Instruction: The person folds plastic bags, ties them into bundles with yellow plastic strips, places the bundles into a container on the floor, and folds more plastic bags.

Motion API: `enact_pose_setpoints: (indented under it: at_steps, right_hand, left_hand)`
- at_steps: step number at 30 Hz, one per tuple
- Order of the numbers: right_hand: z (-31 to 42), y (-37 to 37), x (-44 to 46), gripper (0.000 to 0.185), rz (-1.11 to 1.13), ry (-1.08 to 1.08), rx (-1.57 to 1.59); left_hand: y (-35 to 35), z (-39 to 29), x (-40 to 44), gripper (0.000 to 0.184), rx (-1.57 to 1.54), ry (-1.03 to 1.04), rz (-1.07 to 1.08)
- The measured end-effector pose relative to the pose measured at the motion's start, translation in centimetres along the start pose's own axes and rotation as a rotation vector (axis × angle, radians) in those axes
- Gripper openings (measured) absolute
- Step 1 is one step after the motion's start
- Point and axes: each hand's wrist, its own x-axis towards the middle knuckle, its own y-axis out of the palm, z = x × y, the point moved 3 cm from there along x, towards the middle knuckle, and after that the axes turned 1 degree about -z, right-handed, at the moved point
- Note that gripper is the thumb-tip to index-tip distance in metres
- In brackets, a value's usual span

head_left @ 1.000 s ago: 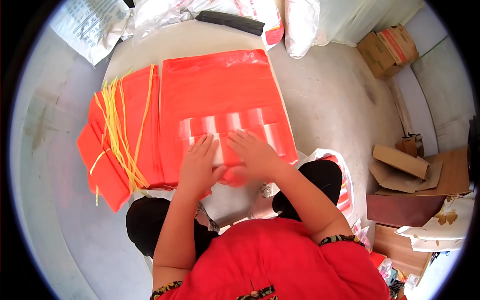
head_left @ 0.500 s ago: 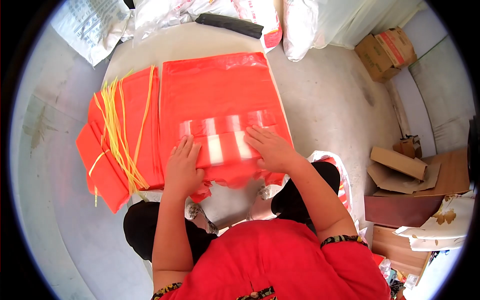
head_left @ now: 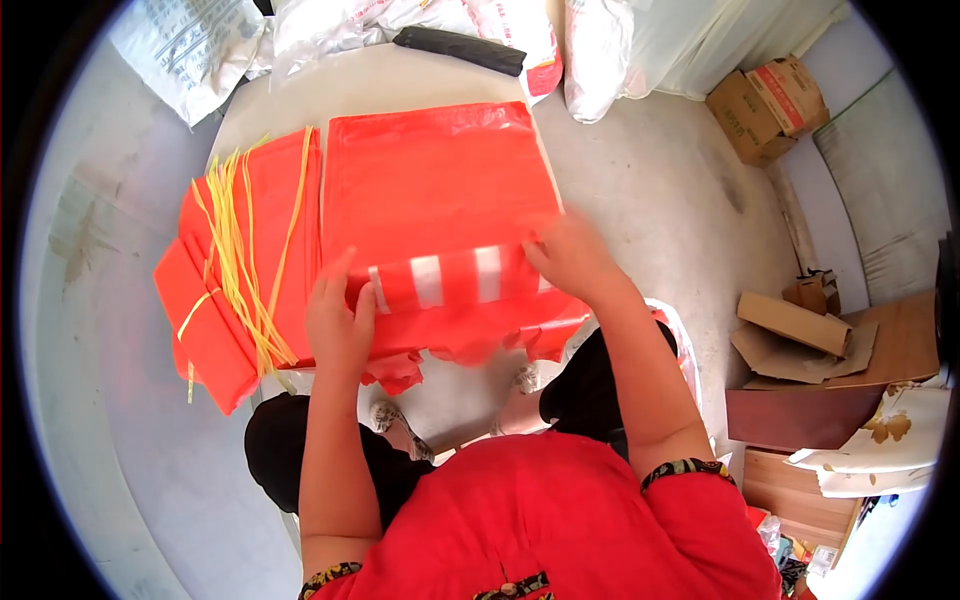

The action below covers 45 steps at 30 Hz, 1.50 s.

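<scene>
A stack of red plastic bags (head_left: 435,170) lies flat on the table. Along its near side runs a folded-looking band with white stripes (head_left: 426,281), and crumpled red edges hang over the table's front. My left hand (head_left: 338,315) is at the band's left end, thumb and fingers apart, its fingertips smeared by motion. At the right end is my right hand (head_left: 578,260), fingers curled and blurred; whether they pinch the plastic I cannot tell. More folded red bags (head_left: 265,190) sit to the left with yellow ties (head_left: 240,250) strewn across them. A yellow tie circles one folded bundle (head_left: 215,340).
A black rolled item (head_left: 460,50) lies at the table's (head_left: 300,95) far edge, by white sacks (head_left: 410,18). Cardboard boxes (head_left: 765,110) stand on the floor at right. An opened carton (head_left: 795,335) rests near a wooden cabinet (head_left: 790,415). A white bag (head_left: 665,315) stands beside my right knee.
My hands have moved outward from lying flat on the striped part to its two ends. The right hand has risen and curled. The striped band now looks narrower and flatter.
</scene>
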Motion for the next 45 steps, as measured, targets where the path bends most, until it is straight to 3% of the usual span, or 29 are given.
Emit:
enact_pose_setpoints:
  at_steps: [3, 4, 7, 10, 17, 25, 28, 31, 34, 37, 39, 40, 43, 45]
  right_hand:
    - [1.7, 1.5, 1.3, 0.047, -0.218, -0.182, 0.099]
    - [2.9, 2.2, 1.4, 0.05, -0.239, -0.264, 0.174]
    - [6.1, 5.5, 1.1, 0.063, -0.193, -0.46, 0.002]
    - [6.8, 7.9, 1.4, 0.071, -0.226, -0.479, -0.082]
    - [5.0, 10.0, 2.3, 0.058, -0.262, -0.477, -0.038]
    - [-0.4, 6.7, 0.2, 0.044, -0.331, -0.39, -0.112]
    - [-1.1, 4.2, 0.3, 0.043, -0.151, -0.169, -0.181]
    - [2.5, -2.0, -1.0, 0.043, -0.672, -0.139, -0.252]
    - [4.6, -4.3, -1.5, 0.045, -0.946, -0.254, 0.026]
    - [4.6, 2.8, -0.5, 0.043, -0.614, -0.314, 0.363]
    - [5.5, 7.6, -0.7, 0.042, -0.417, -0.489, 0.147]
    - [6.2, 8.9, -1.3, 0.04, -0.392, -0.507, 0.172]
    - [8.1, 11.1, -2.8, 0.038, -0.319, -0.542, 0.227]
    - [8.9, 10.8, -3.2, 0.04, -0.289, -0.542, 0.227]
  left_hand:
    - [1.0, -1.7, 0.4, 0.066, 0.262, 0.271, -0.112]
    - [1.8, -2.0, 0.4, 0.067, 0.311, 0.306, -0.023]
    - [4.3, -2.6, 0.1, 0.068, 0.371, 0.369, 0.213]
    - [7.0, -1.2, -0.2, 0.064, 0.45, 0.458, 0.236]
    - [8.6, 0.2, 0.3, 0.05, 0.543, 0.438, 0.179]
    - [6.4, 2.6, 0.6, 0.042, 0.678, 0.461, 0.022]
    - [5.0, 1.1, 0.1, 0.036, 0.591, 0.265, 0.238]
    - [2.4, -2.0, -1.1, 0.027, 0.262, 0.026, 0.237]
    - [1.9, 0.8, -1.9, 0.031, -0.51, -0.455, 0.409]
    - [2.5, 2.2, -3.8, 0.043, -0.843, -0.648, 0.419]
    - [2.0, 2.5, -4.5, 0.052, -0.55, -0.488, 0.413]
    - [1.7, 2.3, -4.7, 0.057, -0.404, -0.409, 0.41]
    - [-0.1, 1.0, -4.8, 0.064, -0.152, -0.479, 0.498]
    - [-0.6, 0.5, -4.4, 0.07, 0.106, -0.295, 0.483]
